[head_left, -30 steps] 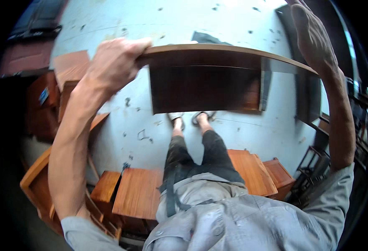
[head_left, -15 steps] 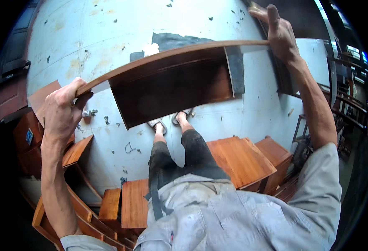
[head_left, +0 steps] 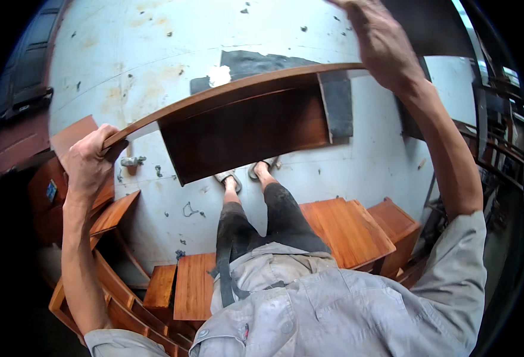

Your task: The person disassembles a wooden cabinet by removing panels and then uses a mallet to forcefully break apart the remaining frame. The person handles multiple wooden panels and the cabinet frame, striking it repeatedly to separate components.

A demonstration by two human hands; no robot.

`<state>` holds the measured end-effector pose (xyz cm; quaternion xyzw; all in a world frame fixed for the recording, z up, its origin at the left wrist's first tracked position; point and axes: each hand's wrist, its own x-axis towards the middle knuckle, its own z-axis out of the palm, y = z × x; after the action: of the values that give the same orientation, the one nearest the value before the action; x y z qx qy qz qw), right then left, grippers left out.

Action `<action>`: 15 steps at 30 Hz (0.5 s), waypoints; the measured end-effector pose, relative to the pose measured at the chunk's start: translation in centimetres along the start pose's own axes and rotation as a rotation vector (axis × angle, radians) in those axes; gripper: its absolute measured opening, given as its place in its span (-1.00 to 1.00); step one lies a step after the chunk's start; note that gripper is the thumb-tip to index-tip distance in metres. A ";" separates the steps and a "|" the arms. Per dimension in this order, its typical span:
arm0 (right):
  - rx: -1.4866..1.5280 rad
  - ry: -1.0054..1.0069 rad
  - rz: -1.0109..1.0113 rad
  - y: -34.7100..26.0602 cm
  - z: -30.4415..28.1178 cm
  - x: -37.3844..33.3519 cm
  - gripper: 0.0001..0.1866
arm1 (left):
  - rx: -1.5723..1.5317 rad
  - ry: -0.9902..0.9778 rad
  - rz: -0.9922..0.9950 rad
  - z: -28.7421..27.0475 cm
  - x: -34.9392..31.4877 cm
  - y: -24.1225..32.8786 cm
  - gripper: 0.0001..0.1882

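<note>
A brown wooden drawer-like box (head_left: 244, 140) with a dark hollow inside is tilted in front of me, above my feet. Its long, thin edge board (head_left: 232, 86) reaches past the box on both sides. At the left end of this board, my left hand (head_left: 92, 157) is closed round the wood, thumb underneath. Across its right end lies my right hand (head_left: 390, 50), blurred, with fingers stretched out toward the upper left and their tips cut off by the frame. Whether its palm presses on the board is hidden.
A dark sheet (head_left: 262, 61) lies on the pale, debris-specked floor. Beside my legs stand wooden pieces: a panel-topped one (head_left: 345, 232) at right, a small top (head_left: 194, 285) at left, and curved frames (head_left: 119, 297). Dark furniture (head_left: 434, 27) rises at the far right.
My right hand has moved up and left over the board's end, its raised thumb no longer showing. The left hand keeps its grip; the box has shifted only slightly.
</note>
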<state>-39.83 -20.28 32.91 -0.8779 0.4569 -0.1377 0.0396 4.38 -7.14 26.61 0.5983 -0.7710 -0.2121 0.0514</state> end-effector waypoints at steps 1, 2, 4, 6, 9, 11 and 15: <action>-0.003 0.008 -0.048 -0.5 0.4 0.4 -0.29 | 0.040 0.012 0.026 -0.2 0.0 0.3 -0.81; -0.022 0.019 -0.087 -0.6 0.4 0.4 -0.34 | 0.043 0.004 0.029 -0.1 0.4 0.5 -0.80; -0.134 -0.092 -0.181 2.9 6.4 -1.3 -0.44 | 0.066 -0.015 0.032 0.2 1.1 0.6 -0.79; -0.117 -0.095 -0.212 2.3 7.5 -1.9 -0.43 | 0.042 -0.039 0.033 0.3 0.9 0.6 -0.79; -0.069 0.023 -0.265 1.8 8.3 -1.8 -0.40 | 0.018 -0.022 0.034 0.2 0.7 0.5 -0.83; -0.029 -0.017 -0.264 1.6 8.7 -1.6 -0.42 | 0.047 0.017 0.029 -0.3 -0.2 0.5 -0.81; 0.068 -0.170 -0.235 -3.1 8.1 -0.9 -0.41 | 0.025 0.053 -0.004 -2.3 -1.9 -1.5 -0.85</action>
<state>-35.65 -18.25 25.59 -0.9321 0.3408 -0.0819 0.0915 6.99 -6.25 28.41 0.6057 -0.7709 -0.1865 0.0641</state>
